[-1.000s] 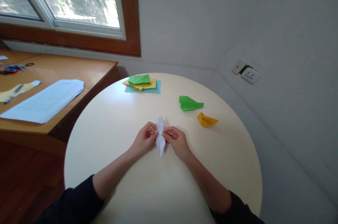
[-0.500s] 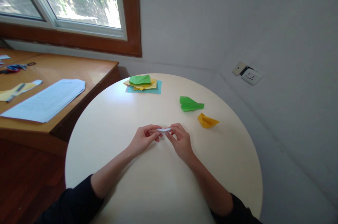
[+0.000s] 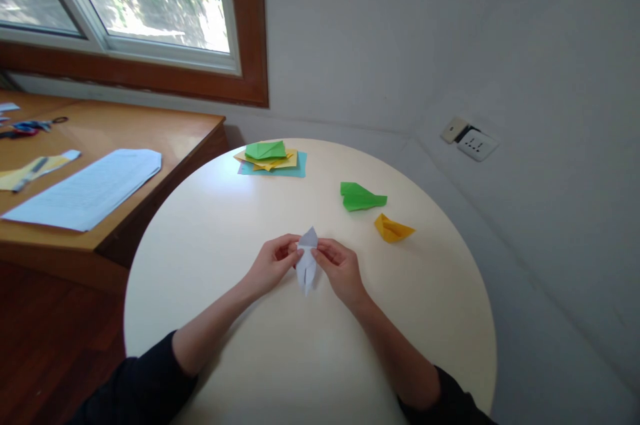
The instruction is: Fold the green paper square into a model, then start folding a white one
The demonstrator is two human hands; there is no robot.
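Note:
A small piece of folded white paper (image 3: 307,271) is held above the middle of the round table (image 3: 225,338). It has a pointed top and bottom, with a slit down its lower half. My left hand (image 3: 274,261) pinches its left edge between thumb and fingers. On the other side, my right hand (image 3: 342,266) grips the right edge, thumb on the near face. To the right lie a green folded paper (image 3: 361,198) and a yellow paper boat (image 3: 393,229), both apart from my hands.
Toward the table's far edge sits a stack of coloured papers (image 3: 300,165), a green folded one on top. A wooden desk (image 3: 185,135) at the left carries white sheets (image 3: 95,191), a pen (image 3: 29,175) and scissors (image 3: 30,128). A wall socket (image 3: 477,145) is at the right.
The folded white paper has turned from edge-on to showing its broad face, points up and down. Both hands stay in nearly the same place and keep hold of it.

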